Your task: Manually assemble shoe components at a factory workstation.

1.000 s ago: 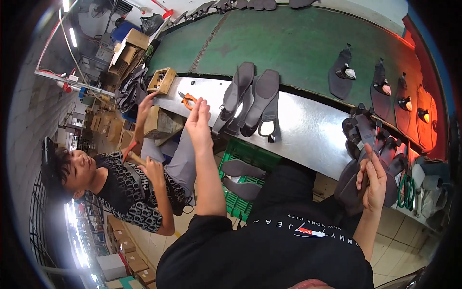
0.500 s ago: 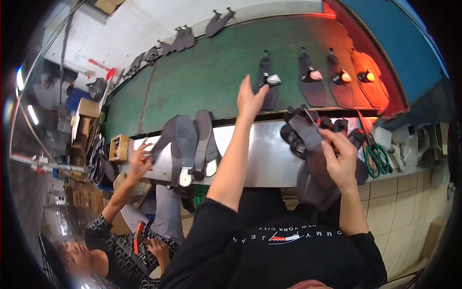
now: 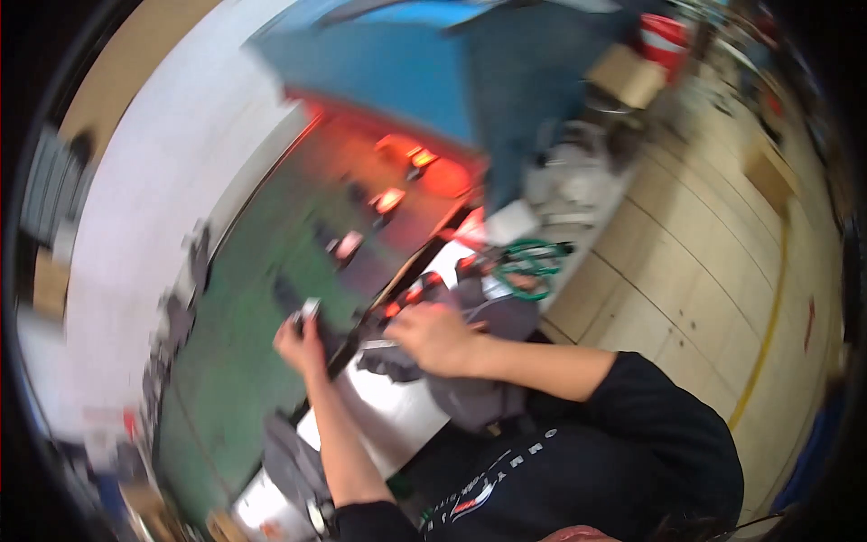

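Observation:
The picture is smeared by motion. My left hand (image 3: 300, 343) is over the green belt, its thumb and fingers closed around the strap (image 3: 310, 308) with a pale tip of the nearest dark sandal sole (image 3: 287, 291). My right hand (image 3: 435, 338) is curled over the pile of dark straps (image 3: 390, 363) and soles on the metal ledge. A thin pale edge shows by its fingertips, but I cannot make out what it grips. Further along the belt lie several more soles with straps, among them one with a pinkish strap (image 3: 347, 244) and one lit orange (image 3: 442, 177).
Green-handled scissors (image 3: 531, 269) lie past the pile, beside a white block (image 3: 512, 222). A blue machine housing (image 3: 397, 68) with a red glow stands over the belt's far end. Dark soles (image 3: 291, 456) rest on the metal ledge (image 3: 384, 406) at lower left. Tiled floor (image 3: 668, 271) is on the right.
My view has swung to the right and tilted. My left hand, open beside the nearest sandal before, is now closed at its strap. My right hand stays over the pile.

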The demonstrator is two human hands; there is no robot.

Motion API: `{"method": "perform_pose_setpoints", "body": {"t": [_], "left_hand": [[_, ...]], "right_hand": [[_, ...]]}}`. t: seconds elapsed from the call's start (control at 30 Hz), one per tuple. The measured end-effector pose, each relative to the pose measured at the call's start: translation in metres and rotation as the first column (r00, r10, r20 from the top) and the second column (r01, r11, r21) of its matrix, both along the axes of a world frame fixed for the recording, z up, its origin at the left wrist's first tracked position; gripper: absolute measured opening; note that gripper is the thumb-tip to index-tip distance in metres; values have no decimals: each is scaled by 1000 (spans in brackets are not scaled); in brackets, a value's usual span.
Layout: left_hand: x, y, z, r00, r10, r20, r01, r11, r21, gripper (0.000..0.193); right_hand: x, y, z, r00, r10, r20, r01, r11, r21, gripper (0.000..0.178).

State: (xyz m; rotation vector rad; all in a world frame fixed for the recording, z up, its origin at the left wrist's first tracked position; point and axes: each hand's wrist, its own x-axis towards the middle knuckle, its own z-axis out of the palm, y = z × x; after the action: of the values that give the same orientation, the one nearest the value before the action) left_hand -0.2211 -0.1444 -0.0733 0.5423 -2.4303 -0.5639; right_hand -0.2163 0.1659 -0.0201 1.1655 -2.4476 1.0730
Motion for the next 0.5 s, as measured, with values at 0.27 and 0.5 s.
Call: {"method": "perform_pose_setpoints", "body": {"t": [0.27,0.5], "left_hand": [[8,-5,37,898,111,-426,28,951,307,28],[86,36,123,772,185,-608,506,401,764,18]], "right_hand": [[21,15,-3,995,-93,36,89,989,116,25],[23,21,16,993,-55,-106,29,973,-227,34]]}}
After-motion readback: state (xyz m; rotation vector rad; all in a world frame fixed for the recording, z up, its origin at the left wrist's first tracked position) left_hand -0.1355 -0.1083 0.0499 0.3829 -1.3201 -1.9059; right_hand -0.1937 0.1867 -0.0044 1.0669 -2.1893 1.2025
